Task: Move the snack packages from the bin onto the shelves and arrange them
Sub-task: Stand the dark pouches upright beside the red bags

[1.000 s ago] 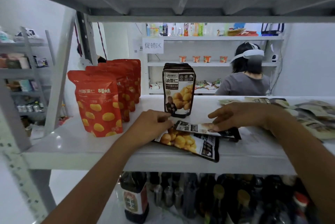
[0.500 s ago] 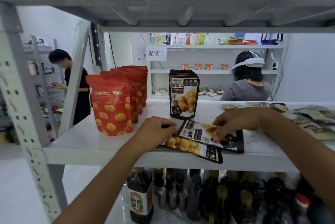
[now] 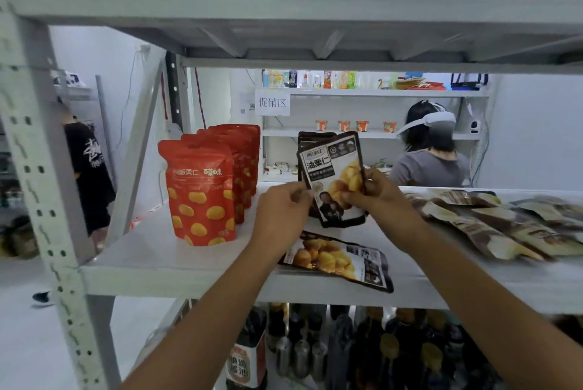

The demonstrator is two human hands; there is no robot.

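Observation:
Both hands hold a black chestnut pouch (image 3: 332,169) nearly upright above the white shelf (image 3: 164,251). My left hand (image 3: 282,213) pinches its left edge and my right hand (image 3: 377,192) grips its right edge. It stands just in front of other upright black pouches (image 3: 310,139), which it mostly hides. One more black pouch (image 3: 339,258) lies flat near the shelf's front edge. A row of red chestnut pouches (image 3: 202,197) stands upright to the left.
Several brown flat packets (image 3: 504,222) are strewn over the right part of the shelf. Dark bottles (image 3: 315,351) fill the shelf below. A person with a white headset (image 3: 429,153) stands behind the rack, and another in black (image 3: 85,165) at the left.
The upper of the two flat black pouches has been lifted off the shelf and turned upright by both hands. The view has also shifted downward and closer.

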